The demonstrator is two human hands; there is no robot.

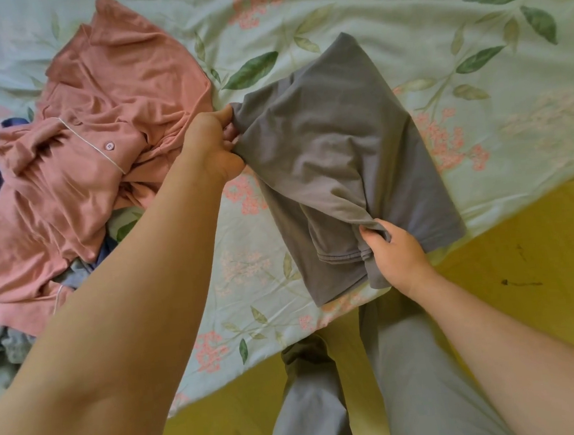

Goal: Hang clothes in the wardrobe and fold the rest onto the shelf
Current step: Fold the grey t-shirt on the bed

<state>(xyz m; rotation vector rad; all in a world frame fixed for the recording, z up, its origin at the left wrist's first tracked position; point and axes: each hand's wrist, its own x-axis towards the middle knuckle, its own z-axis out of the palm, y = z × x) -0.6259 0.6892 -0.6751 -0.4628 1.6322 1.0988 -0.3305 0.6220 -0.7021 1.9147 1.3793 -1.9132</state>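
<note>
Grey shirt (338,151) lies part-folded on the bed (400,19), near its edge. Left grip (214,144) pinches one corner; right grip (395,253) clutches the hem. Pink pyjama top (100,129) and other garments lie heaped further along the bed, unfolded. Judged mostly outstanding.

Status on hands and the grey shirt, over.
Left hand grips shirt edge, right hand pinches hem. Shirt partly folded on bed. Pink top alongside, left, not in the way.
</note>
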